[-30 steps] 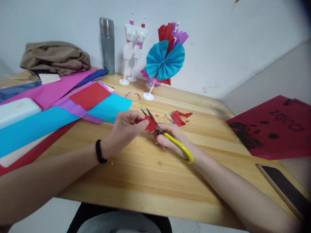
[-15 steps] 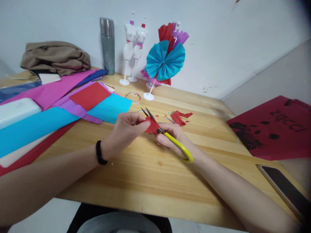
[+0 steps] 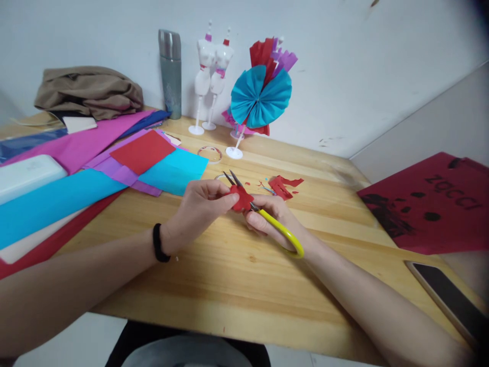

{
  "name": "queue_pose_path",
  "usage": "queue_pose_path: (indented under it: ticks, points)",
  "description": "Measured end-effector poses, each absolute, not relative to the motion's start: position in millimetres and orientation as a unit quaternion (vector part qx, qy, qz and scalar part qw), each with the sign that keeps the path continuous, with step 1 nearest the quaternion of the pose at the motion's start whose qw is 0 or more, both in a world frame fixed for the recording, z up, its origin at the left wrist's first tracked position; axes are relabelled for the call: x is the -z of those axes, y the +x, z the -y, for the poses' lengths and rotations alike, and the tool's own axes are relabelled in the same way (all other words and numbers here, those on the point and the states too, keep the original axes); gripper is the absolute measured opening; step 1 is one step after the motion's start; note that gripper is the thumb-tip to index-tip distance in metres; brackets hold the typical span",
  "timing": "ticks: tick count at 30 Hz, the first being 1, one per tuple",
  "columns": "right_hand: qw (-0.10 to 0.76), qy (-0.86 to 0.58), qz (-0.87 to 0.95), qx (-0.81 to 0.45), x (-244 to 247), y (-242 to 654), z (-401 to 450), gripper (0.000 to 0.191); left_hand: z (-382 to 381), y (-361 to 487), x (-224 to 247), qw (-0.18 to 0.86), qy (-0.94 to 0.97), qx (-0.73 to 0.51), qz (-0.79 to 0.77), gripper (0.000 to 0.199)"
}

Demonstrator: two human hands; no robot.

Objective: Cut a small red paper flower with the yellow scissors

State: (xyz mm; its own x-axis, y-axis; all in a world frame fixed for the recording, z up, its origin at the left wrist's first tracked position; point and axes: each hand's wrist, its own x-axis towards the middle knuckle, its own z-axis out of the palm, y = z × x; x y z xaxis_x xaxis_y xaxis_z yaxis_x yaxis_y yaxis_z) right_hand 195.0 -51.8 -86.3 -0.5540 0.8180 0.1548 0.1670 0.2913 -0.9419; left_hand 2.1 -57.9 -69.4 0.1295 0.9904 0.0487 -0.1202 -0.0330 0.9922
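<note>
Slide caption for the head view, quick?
Left hand pinches a small lobed red paper-like piece; right hand holds yellow-handled metal scissors.

Surroundings of a wooden desk (image 3: 229, 295). Rear left: crumpled brown cloth (image 3: 89, 93); to its right, an upright grey-green flask (image 3: 170, 76) with metallic cap, before the pale wall (image 3: 344, 66). Left edge: white case (image 3: 30, 176), rounded corners. Right: red bag (image 3: 428, 204) with black lettering and blotches; nearer the viewer, a dark-screened phone (image 3: 445, 298).
</note>
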Motion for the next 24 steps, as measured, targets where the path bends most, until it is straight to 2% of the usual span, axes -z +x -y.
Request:
queue_pose_path:
  ticks: [7, 13, 24]
  points:
    - [0.327, -0.346, 0.723, -0.501, 88, 196, 52, 0.055, 58, 2, 68, 0.548, 0.514, -0.509, -0.419, 0.017]
    - [0.342, -0.326, 0.720, -0.507, 83, 195, 53, 0.048, 56, 3, 69, 0.541, 0.522, -0.510, -0.419, 0.019]
    - [0.307, -0.367, 0.718, -0.505, 64, 190, 60, 0.059, 54, 1, 71, 0.504, 0.560, -0.501, -0.425, 0.020]
